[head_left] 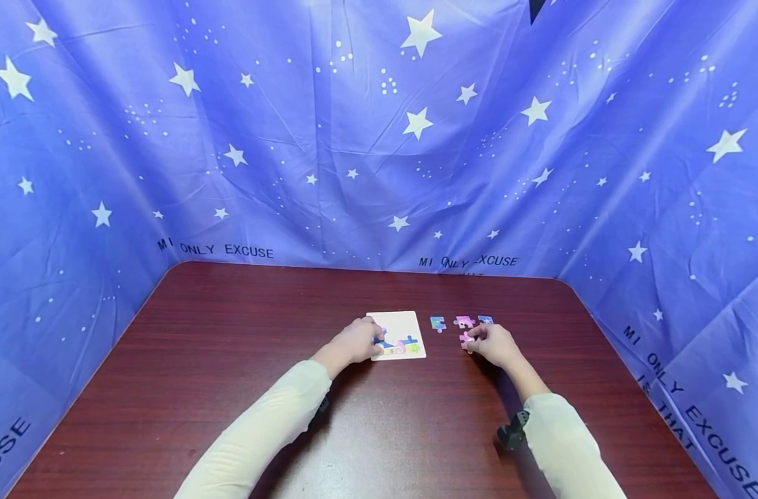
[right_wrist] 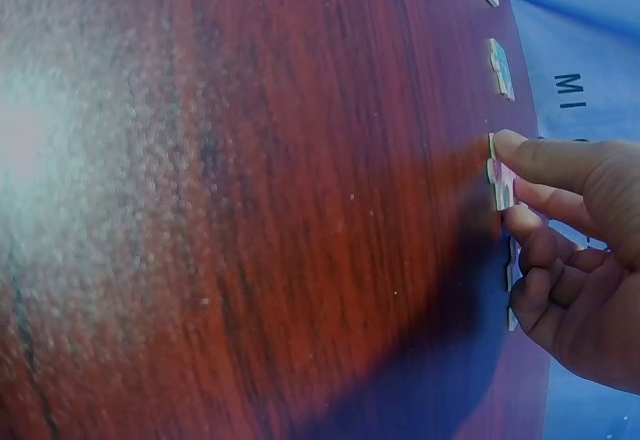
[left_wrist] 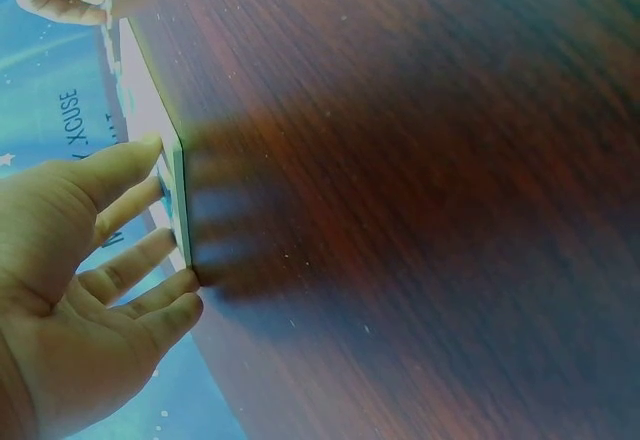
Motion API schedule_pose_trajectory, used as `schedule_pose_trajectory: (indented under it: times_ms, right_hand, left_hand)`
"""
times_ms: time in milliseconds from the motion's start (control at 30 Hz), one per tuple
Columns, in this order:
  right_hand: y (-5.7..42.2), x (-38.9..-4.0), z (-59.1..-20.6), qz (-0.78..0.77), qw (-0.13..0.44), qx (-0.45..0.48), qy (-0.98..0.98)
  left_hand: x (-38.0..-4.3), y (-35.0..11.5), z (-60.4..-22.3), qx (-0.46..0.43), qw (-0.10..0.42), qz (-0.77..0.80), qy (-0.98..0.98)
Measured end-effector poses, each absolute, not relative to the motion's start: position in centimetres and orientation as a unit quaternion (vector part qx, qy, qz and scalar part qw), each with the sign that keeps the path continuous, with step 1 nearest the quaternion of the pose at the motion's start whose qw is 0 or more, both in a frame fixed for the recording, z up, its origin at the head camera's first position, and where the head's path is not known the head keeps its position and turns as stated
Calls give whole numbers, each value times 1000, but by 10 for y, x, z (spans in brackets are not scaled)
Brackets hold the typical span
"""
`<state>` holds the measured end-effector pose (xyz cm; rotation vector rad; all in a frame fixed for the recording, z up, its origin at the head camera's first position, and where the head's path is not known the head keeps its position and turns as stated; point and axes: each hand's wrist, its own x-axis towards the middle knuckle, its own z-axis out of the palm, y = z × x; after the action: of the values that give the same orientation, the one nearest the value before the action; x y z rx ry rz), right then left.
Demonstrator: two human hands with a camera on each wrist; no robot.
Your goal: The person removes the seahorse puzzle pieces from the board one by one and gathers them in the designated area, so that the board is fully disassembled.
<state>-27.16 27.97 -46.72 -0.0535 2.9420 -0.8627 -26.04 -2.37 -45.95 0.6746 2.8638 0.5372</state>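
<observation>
A square white puzzle board [head_left: 399, 324] lies on the table, with colourful pieces or print along its near side. My left hand [head_left: 356, 339] rests at the board's left edge, its loosely bent fingers spread over the border. A blue piece [head_left: 385, 343] in the board partly shows beside those fingertips. To the right, my right hand [head_left: 494, 344] pinches a pink jigsaw piece [head_left: 464, 341] between thumb and fingers. The right wrist view shows this pink piece [right_wrist: 503, 188] with the thumb at its upper end, low over the tabletop.
Beyond the right hand lie a second pink piece [head_left: 463, 321] and a blue piece [head_left: 486, 319]. A blue-green piece [head_left: 438, 324] sits between them and the board. Dark red wooden table [head_left: 229, 326]; a blue star-patterned curtain [head_left: 366, 138] encloses its back and sides.
</observation>
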Motion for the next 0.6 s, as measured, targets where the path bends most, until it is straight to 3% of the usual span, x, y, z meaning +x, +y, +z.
schedule_pose_trajectory:
  times_ms: [600]
  right_hand:
    - [280,-271,-466,-276,31,-15,961]
  left_hand:
    - [-262,-27,-463,242,70,179,951]
